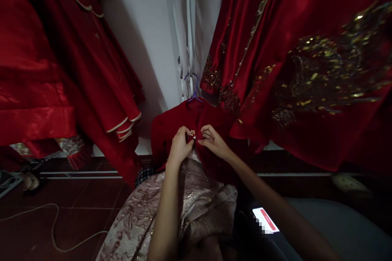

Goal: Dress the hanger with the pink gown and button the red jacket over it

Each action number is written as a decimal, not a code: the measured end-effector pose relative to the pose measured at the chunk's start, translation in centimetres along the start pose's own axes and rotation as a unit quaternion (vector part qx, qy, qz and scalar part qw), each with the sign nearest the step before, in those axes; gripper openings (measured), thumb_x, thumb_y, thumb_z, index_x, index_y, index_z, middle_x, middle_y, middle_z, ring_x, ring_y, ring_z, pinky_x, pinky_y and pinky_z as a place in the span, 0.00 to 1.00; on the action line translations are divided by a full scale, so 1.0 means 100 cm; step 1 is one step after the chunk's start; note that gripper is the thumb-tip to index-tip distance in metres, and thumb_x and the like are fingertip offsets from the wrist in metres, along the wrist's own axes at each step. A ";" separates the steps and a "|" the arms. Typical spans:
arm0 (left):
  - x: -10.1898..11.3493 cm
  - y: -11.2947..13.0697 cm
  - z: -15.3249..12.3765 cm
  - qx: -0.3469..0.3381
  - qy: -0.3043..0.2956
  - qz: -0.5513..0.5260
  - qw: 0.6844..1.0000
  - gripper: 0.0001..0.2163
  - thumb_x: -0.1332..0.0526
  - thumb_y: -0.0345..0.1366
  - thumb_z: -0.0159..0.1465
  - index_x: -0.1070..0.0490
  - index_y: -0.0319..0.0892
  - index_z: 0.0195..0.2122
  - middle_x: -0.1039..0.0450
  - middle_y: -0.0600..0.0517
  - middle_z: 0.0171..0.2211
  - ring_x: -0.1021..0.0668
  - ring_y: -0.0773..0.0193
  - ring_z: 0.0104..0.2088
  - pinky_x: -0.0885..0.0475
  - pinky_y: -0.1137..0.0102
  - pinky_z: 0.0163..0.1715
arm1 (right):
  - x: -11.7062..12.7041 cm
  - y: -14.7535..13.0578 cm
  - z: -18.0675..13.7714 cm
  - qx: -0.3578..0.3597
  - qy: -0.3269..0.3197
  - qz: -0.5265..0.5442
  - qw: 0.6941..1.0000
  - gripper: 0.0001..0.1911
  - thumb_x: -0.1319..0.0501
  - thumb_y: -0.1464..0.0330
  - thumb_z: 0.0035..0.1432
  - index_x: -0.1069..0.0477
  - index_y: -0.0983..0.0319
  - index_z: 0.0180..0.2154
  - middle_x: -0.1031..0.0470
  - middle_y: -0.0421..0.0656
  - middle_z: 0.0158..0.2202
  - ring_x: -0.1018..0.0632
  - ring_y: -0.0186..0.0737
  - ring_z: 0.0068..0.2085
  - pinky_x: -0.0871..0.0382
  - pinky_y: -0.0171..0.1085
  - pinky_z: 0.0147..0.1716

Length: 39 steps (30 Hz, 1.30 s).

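Note:
A dark red jacket (167,124) hangs on a purple hanger (195,97) in front of me. At its front opening sits a small flower-shaped ornament (192,133) with pearl-like beads, perhaps a button or brooch. My left hand (180,145) pinches the jacket's front edge right beside that ornament. On the opposite edge, my right hand (212,142) has its thumb and fingers closed on the red cloth, a little apart from the left. A pale pink, shiny brocade skirt (147,208) spreads below the jacket, under my forearms.
Long red garments (101,69) hang at the left, and red garments with gold sequins (315,77) at the right. A white metal rack post (190,24) stands behind the hanger. A pale cable (55,228) crosses the tiled floor. A lit phone screen (266,220) glows at lower right.

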State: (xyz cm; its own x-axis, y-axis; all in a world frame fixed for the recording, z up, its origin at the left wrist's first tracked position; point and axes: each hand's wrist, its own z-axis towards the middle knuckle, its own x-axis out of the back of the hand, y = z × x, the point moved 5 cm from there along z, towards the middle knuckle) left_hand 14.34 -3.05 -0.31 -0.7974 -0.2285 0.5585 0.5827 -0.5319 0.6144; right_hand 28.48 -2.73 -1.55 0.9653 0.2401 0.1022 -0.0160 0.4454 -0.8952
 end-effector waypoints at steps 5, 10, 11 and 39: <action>-0.012 -0.017 -0.018 0.098 0.129 -0.149 0.975 0.07 0.43 0.34 0.57 0.39 0.43 0.35 0.29 0.51 0.34 0.25 0.68 0.34 0.30 0.73 0.36 | 0.003 0.002 -0.009 -0.009 0.020 0.066 0.998 0.14 0.39 0.64 0.49 0.38 0.56 0.39 0.34 0.41 0.40 0.28 0.36 0.43 0.29 0.39 0.42; -0.009 -0.005 -0.020 0.080 0.087 -0.120 0.986 0.06 0.43 0.38 0.59 0.38 0.44 0.35 0.28 0.52 0.35 0.24 0.67 0.36 0.29 0.72 0.38 | 0.007 0.004 -0.010 0.003 0.035 0.001 0.999 0.14 0.38 0.60 0.51 0.35 0.58 0.38 0.30 0.43 0.39 0.26 0.37 0.40 0.27 0.41 0.41; -0.008 -0.001 -0.019 0.072 0.073 -0.108 0.989 0.05 0.44 0.37 0.59 0.37 0.45 0.34 0.28 0.52 0.35 0.24 0.67 0.36 0.29 0.71 0.39 | 0.007 0.003 -0.010 0.008 0.031 -0.015 0.999 0.14 0.38 0.59 0.51 0.34 0.58 0.38 0.29 0.43 0.39 0.26 0.37 0.39 0.27 0.40 0.40; -0.001 0.002 -0.029 -0.004 0.042 -0.035 0.998 0.05 0.48 0.29 0.60 0.40 0.44 0.36 0.30 0.51 0.36 0.26 0.65 0.38 0.33 0.71 0.40 | -0.014 -0.016 -0.013 0.101 0.045 -0.189 0.976 0.09 0.43 0.63 0.57 0.30 0.60 0.38 0.26 0.43 0.38 0.24 0.37 0.39 0.25 0.38 0.38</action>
State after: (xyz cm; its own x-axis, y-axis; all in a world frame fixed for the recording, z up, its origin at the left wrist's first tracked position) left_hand 14.06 -5.49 -1.83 -0.8469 -0.2582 0.4648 0.5238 -0.5553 0.6459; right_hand 27.50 -4.89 -0.84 0.9311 -0.0466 0.3618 0.3029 0.6513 -0.6957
